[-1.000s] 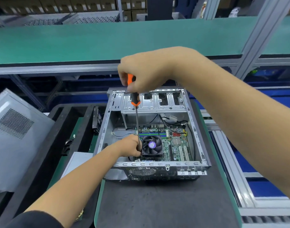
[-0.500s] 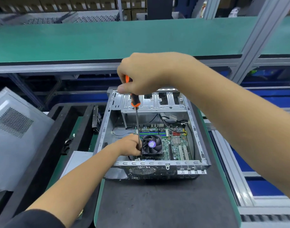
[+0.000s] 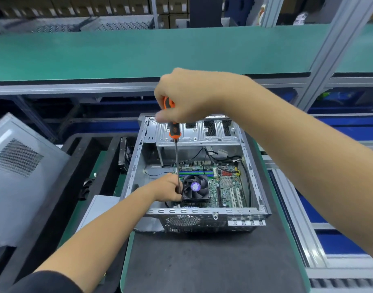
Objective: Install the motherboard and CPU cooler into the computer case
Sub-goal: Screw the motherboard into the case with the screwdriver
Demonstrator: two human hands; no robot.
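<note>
The computer case (image 3: 194, 212) lies open on a dark mat (image 3: 202, 261) on the counter (image 3: 291, 246). Inside it is the motherboard (image 3: 225, 185), with the CPU cooler (image 3: 195, 187) on top. The left hand (image 3: 167, 190) is beside the cooler, its fingers curled around the shaft of the screwdriver (image 3: 174, 132). Higher, the right hand (image 3: 185, 96) grips the orange handle, fingers closed around it.

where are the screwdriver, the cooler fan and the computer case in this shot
screwdriver (image 3: 174, 130): head view, lower part of the orange and black handle
cooler fan (image 3: 195, 186): head view, purple hub sticker
computer case (image 3: 204, 211): head view, near top rail
</note>
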